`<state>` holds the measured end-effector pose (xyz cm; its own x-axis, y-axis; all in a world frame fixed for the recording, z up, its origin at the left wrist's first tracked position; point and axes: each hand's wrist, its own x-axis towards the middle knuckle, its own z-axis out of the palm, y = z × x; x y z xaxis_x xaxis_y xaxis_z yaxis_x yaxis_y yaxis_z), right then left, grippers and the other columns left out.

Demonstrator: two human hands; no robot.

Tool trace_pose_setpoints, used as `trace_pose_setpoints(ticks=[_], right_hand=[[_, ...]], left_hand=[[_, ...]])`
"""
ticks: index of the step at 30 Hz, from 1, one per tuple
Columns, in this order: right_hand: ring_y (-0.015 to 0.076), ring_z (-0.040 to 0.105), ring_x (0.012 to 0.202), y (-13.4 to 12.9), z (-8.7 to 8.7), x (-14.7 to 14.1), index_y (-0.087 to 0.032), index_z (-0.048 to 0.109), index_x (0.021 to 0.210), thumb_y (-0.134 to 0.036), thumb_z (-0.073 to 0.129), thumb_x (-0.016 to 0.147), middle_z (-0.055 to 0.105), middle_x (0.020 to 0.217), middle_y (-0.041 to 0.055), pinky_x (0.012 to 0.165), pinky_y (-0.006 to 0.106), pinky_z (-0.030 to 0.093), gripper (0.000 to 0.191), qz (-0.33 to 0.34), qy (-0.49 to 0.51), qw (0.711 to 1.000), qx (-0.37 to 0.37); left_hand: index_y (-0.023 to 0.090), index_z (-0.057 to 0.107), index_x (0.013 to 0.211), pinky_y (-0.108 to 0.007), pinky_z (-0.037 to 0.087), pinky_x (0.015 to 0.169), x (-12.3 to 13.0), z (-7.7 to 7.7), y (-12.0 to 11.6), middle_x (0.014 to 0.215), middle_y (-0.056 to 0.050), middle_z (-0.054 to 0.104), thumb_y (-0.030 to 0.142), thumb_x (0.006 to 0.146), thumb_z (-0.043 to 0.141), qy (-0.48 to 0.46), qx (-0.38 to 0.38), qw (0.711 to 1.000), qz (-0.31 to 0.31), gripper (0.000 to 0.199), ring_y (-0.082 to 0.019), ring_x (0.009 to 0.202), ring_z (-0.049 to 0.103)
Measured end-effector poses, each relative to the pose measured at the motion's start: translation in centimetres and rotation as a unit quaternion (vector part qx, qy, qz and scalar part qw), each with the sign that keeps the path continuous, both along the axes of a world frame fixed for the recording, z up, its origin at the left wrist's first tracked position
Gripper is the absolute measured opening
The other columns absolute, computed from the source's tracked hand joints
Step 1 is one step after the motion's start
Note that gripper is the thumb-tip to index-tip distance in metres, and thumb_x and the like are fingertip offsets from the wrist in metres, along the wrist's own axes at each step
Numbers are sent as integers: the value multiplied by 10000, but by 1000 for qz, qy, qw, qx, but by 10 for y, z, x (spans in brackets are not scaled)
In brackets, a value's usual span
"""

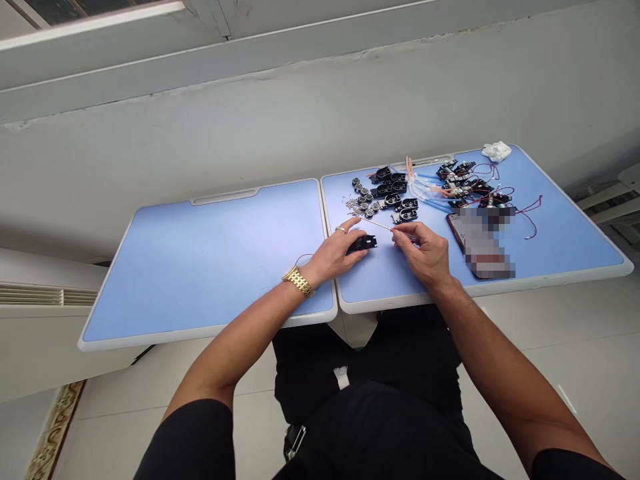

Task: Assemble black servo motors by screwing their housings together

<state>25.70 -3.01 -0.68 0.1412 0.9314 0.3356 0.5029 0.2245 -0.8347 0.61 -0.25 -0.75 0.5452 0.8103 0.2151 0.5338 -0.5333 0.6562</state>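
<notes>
My left hand (336, 255) is closed round a small black plastic housing (369, 243) at the near left of the right-hand table panel. Its index finger reaches out to the tip of a thin screwdriver (379, 225). The handle end of that screwdriver is pinched in my right hand (424, 252), and its shaft points left toward the pile of small screws (354, 206). Round dark wheels (369, 208) lie just beyond the fingers. More black housings (395, 200) are spread behind them.
Motor assemblies with red wires (467, 183) and blue and orange straps (425, 190) lie at the back right. A phone (473, 247) is right of my right hand. Crumpled white tissue (497, 151) sits at the far corner. A seam (329, 223) divides the blue table (225, 257).
</notes>
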Motion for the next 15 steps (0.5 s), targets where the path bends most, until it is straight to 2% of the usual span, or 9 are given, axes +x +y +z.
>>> trace_pose_setpoints(ticks=[7, 15], right_hand=[[242, 809, 766, -2, 1, 2, -270, 806, 1021, -515, 709, 988, 849, 858, 32, 794, 397, 665, 266, -2, 13, 1000, 10], [226, 808, 755, -1, 0, 3, -276, 817, 1027, -465, 719, 982, 855, 870, 20, 800, 377, 667, 218, 5, 23, 1000, 14]], left_hand=[[200, 703, 1382, -613, 539, 1285, 21, 3, 8, 1693, -212, 574, 297, 1058, 758, 20, -6, 999, 46, 342, -367, 1559, 614], [184, 727, 1351, -553, 523, 1306, 23, 3, 15, 1585, -177, 660, 263, 1037, 781, -4, -16, 998, 58, 328, -317, 1494, 653]])
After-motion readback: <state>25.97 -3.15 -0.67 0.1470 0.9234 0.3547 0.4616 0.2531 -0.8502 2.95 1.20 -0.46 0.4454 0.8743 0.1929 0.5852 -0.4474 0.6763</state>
